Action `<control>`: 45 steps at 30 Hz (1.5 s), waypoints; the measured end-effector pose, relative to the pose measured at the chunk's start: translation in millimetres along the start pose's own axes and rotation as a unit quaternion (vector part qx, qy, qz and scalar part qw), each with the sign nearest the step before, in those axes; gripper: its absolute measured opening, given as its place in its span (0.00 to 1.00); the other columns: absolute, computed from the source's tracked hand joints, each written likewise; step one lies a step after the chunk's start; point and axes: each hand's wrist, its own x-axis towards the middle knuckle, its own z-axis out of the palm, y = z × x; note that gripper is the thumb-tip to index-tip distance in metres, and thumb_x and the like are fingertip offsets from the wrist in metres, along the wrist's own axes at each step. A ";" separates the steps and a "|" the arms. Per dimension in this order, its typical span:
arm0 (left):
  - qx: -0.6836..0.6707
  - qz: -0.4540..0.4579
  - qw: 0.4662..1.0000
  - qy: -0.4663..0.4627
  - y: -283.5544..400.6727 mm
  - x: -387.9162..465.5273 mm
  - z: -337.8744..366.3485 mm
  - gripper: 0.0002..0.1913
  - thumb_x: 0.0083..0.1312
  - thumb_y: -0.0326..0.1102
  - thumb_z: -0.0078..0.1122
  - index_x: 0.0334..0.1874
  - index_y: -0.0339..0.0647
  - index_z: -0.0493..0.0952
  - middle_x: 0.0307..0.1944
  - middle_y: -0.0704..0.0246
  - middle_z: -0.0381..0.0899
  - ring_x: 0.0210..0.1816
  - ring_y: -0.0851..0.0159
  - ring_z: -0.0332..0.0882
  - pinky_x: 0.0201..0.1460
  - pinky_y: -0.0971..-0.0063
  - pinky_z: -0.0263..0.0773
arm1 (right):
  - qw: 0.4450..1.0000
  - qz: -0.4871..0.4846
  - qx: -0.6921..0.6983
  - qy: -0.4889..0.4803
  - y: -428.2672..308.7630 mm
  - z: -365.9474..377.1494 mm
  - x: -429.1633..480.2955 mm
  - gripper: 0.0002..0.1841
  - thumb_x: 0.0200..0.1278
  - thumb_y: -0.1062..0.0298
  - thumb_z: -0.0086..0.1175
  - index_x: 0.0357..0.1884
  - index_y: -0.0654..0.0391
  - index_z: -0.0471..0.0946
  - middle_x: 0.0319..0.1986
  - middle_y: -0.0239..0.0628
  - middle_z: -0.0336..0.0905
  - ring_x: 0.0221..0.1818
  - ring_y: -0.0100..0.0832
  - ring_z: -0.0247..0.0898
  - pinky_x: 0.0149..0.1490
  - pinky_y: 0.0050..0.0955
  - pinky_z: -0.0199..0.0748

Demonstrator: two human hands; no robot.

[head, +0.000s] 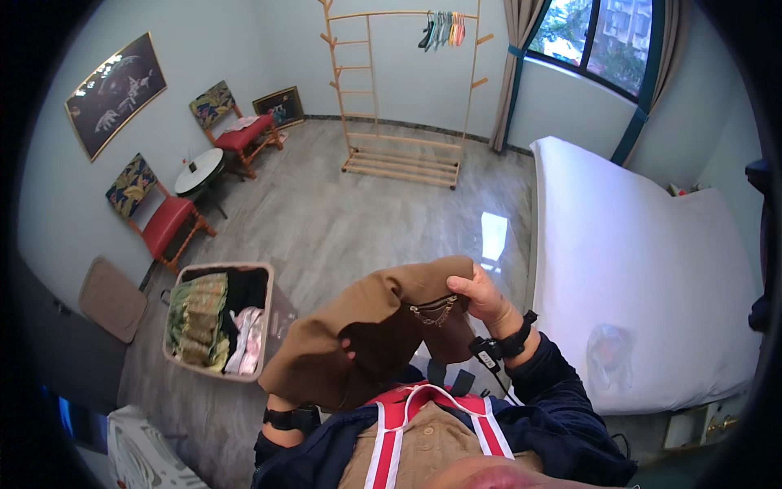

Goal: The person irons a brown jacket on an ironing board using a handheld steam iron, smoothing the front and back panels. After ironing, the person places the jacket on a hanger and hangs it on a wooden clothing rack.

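Note:
A brown garment [366, 299] with a zip and a metal chain trim is stretched between my hands in front of my chest. My right hand [482, 293] grips its upper right edge near the zip, thumb on top. The cloth covers most of my left hand [349, 349]; only fingertips show at the garment's dark opening, and the wrist comes out below its left end. To the left on the floor stands an uncovered plastic storage box [269, 318], holding a green patterned cloth [198, 312], black cloth [246, 287] and pink and white cloth [249, 342].
The box lid [113, 299] leans by the wall at left. Two red-seated chairs [168, 226] flank a round table [200, 171]. A wooden clothes rack [400, 143] with small hangers [446, 29] stands ahead. On the right, a white-covered bed [635, 263] bears a clear plastic bag [611, 357].

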 end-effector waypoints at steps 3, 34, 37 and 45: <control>-0.191 0.019 0.980 0.055 23.0 110.2 -56.0 0.25 0.70 0.28 0.61 0.70 0.41 0.71 0.61 0.59 0.80 0.61 0.59 0.80 0.65 0.69 0.76 | 1.000 -0.015 -0.011 -0.001 -13.7 -11.7 96.6 0.21 0.73 0.63 0.62 0.61 0.67 0.80 0.55 0.42 0.86 0.56 0.34 0.82 0.63 0.33 0.78; -0.333 -0.067 0.941 0.015 61.4 1047.2 -513.1 0.12 0.68 0.33 0.62 0.48 0.33 0.79 0.43 0.70 0.83 0.42 0.70 0.80 0.47 0.76 0.77 | 0.975 0.054 -0.183 -0.113 -77.8 -431.8 1040.3 0.21 0.78 0.58 0.60 0.60 0.66 0.81 0.51 0.31 0.84 0.53 0.24 0.76 0.60 0.30 0.76; -0.270 -0.037 0.962 -0.030 53.8 1117.4 -592.0 0.10 0.66 0.31 0.61 0.45 0.33 0.79 0.39 0.70 0.82 0.38 0.71 0.77 0.42 0.78 0.74 | 0.960 0.153 -0.227 -0.058 -78.0 -469.9 1110.7 0.21 0.78 0.57 0.59 0.61 0.65 0.82 0.45 0.29 0.83 0.48 0.22 0.75 0.54 0.29 0.76; -0.213 -0.080 0.973 -0.036 58.6 1269.5 -724.3 0.04 0.60 0.23 0.58 0.36 0.33 0.79 0.27 0.72 0.79 0.27 0.74 0.71 0.32 0.80 0.66 | 0.922 0.013 -0.354 0.153 -149.5 -558.3 1218.9 0.19 0.78 0.57 0.60 0.59 0.63 0.83 0.46 0.39 0.88 0.47 0.27 0.83 0.56 0.30 0.83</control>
